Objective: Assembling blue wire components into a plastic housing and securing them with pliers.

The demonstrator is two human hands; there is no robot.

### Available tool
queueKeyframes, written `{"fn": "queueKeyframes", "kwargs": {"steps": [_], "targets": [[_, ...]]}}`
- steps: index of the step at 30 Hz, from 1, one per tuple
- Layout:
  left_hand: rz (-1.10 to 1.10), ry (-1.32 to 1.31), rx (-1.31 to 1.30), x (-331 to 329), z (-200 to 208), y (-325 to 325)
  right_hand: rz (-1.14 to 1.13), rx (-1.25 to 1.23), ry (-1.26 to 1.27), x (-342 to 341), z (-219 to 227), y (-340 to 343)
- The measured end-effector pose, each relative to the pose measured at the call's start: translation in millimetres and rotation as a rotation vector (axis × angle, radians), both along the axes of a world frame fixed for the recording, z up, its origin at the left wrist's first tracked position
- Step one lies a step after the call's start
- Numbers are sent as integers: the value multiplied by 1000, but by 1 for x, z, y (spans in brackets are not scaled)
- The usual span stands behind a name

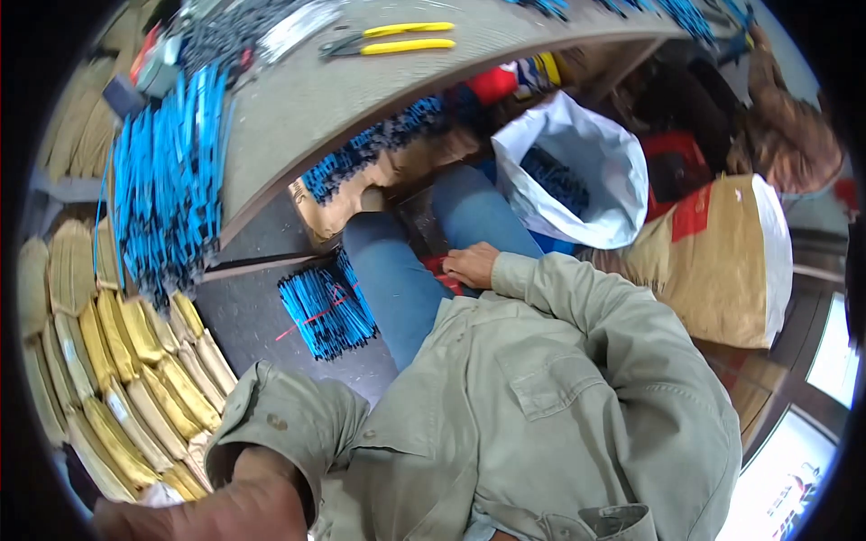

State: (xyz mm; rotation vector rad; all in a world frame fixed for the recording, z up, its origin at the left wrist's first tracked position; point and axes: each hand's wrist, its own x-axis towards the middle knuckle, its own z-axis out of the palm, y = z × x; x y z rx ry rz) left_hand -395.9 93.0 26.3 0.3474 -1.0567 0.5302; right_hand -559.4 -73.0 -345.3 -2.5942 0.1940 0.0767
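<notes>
My right hand (473,266) lies over my lap between the thighs. Its fingers curl down beside something red (444,275), and what they hold, if anything, is hidden. At the lower left, my left hand (221,516) is large, close and cut off by the picture's rim; its fingers do not show clearly. A bundle of blue cables (327,311) with black ends, tied with a red strip, rests on a dark surface left of my knees. More blue cables (171,171) hang over the left end of the workbench (316,99).
Yellow-handled pliers (390,41) lie on the bench. An open white sack (613,180) with dark pieces inside stands right of my knees, next to a brown paper sack (731,261). Stacked tan and yellow packets (135,388) fill the left. Another person's sleeve (789,126) shows at far right.
</notes>
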Motion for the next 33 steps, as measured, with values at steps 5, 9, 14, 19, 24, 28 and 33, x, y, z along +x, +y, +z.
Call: {"fn": "queueKeyframes", "kwargs": {"steps": [5, 9, 14, 19, 24, 28, 33], "targets": [[-380, -9, 45, -14, -12, -11, -57, 48, -117, -11, -8, 8], [-649, -35, 92, -28, -12, -24, -67, 76, -221, -6, 2, 8], [-402, -221, 603, -18, -16, -70, -662, 1326, -434, 22, 38, -45], [-131, -237, 1810, 4, -147, -123, -1098, 1346, -786, 83, -2, -170], [384, -269, 2057, 40, -333, -40, -1065, 1629, -827, -6, 81, -95], [413, -99, 1947, 43, -355, -35, -1092, 2394, -1059, 138, 168, -194], [292, -10, 1783, 56, -344, -40, -909, 2502, -857, 195, 70, -213]]}}
